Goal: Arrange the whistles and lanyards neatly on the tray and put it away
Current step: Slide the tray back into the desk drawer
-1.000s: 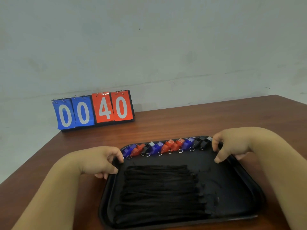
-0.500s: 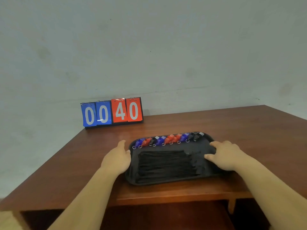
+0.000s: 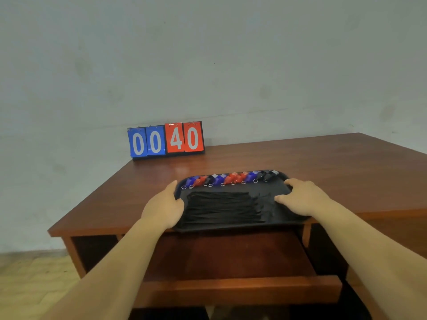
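Two bare hands are on the tray, one per short end. L hand (image 3: 165, 207) clamps the left rim: thumb lies on top inside the tray and index runs fwd along the rim. Its other fingers seem tucked under the edge but are hidden, so not sure. R hand (image 3: 300, 197) grips the right rim, thumb pointing inward on the tray floor, fingers curled over the far-right corner. Both forearms are bare, reaching in from the bottom of the view.

Tray (image 3: 271, 187) is black w/ rounded corners and sits at the desk's front edge, its near rim sticking out a bit past that edge. Whistles (image 3: 231, 179) line the tray's far edge in one row, side by side: blue, red & black mixed, w/ small metal rings toward the near side. Lanyards (image 3: 221, 207) are black, laid as a flat bundle of parallel strands across the tray's middle and left, between the 2 hands.

Desk (image 3: 335, 176) is reddish-brown wood. Below its front edge a drawer (image 3: 231, 291) is pulled out, directly under the tray's near rim. Flip scoreboard (image 3: 166, 140) stands at the desk's back-left corner by the wall, reading 00 in blue, 40 in red.
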Tool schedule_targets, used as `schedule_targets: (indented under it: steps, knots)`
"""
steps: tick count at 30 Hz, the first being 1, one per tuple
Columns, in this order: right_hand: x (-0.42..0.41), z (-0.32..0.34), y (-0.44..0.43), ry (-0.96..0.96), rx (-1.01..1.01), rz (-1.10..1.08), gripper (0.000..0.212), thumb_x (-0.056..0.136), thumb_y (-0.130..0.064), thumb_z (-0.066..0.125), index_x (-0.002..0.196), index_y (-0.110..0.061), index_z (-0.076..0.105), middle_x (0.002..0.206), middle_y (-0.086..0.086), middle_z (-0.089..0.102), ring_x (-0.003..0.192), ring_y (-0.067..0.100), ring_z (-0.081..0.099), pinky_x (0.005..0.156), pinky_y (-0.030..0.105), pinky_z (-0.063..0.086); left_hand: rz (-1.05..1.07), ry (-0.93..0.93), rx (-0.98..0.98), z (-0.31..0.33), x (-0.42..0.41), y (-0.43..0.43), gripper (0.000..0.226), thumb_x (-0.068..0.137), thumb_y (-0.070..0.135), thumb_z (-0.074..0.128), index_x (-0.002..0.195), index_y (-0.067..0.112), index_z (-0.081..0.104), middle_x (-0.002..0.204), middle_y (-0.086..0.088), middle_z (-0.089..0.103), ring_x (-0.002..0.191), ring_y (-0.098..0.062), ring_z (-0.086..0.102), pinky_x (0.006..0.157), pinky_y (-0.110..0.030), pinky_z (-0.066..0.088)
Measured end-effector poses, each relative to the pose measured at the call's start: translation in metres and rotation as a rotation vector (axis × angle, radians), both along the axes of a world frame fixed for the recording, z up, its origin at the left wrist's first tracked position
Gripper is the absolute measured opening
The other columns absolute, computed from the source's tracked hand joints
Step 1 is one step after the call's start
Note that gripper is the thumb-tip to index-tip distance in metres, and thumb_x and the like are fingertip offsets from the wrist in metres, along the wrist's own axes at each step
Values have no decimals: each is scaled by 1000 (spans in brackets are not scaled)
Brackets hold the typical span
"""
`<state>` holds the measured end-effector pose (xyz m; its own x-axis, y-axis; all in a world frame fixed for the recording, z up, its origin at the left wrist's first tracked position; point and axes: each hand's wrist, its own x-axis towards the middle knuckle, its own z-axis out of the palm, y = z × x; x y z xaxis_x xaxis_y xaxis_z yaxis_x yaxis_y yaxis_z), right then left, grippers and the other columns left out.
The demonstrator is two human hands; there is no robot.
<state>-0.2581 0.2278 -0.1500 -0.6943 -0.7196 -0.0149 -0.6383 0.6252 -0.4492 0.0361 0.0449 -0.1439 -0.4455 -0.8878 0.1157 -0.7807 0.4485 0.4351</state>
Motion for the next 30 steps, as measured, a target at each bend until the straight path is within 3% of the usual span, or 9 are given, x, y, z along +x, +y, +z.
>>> schedule_targets:
  steps: [2,5,8,11,15,19,23,30]
  knots:
    - [7,1,4,-2,-18,32,77,86,-62,63,152,-28,44,151,8,53,128,30,56,93,38,49,5,10,4,1,16,6,64,104,33,45,163,31,22,162,-2,43,143,-29,46,112,-41,40]
    - [21,5,16,37,-29,94,74,88,-61,65,151,-27,47,153,1,53,132,27,55,96,37,45,-9,25,-14,3,44,24,63,104,38,47,162,33,24,161,0,45,142,-29,48,110,-41,40]
    - [40,6,30,55,-5,178,75,86,-64,67,149,-28,48,154,-2,52,134,25,54,102,38,44,-62,38,-38,-3,80,41,51,103,41,50,152,43,35,144,4,60,129,-28,58,97,-36,44]
    - [59,2,45,64,24,259,77,84,-66,68,150,-33,46,153,-6,53,132,23,55,97,36,43,-96,35,-8,-10,111,51,41,102,50,49,141,53,41,127,18,63,117,-22,64,92,-37,49]
    - [81,-1,51,42,15,310,78,86,-66,65,154,-35,42,157,-7,48,137,22,51,105,38,42,-112,-1,-13,-8,136,55,42,101,59,45,142,54,42,130,16,66,110,-13,63,89,-37,52]
    - [97,-1,55,44,-10,329,81,82,-71,66,152,-36,46,157,-8,48,138,21,50,105,38,42,-54,-42,-15,-5,148,55,55,99,63,47,149,41,43,143,10,61,123,-18,60,98,-37,47]
    - [108,-1,64,-23,38,362,90,73,-79,68,151,-43,42,159,-10,44,140,20,48,106,36,42,-63,-112,-23,-6,160,55,60,94,70,49,147,43,43,140,11,62,120,-16,60,97,-38,49]
    - [129,5,97,-185,30,407,81,76,-63,78,147,-41,48,139,-15,52,114,7,50,92,25,41,-164,-199,24,1,176,71,41,93,69,52,129,50,49,126,21,64,107,-3,60,95,-32,49]
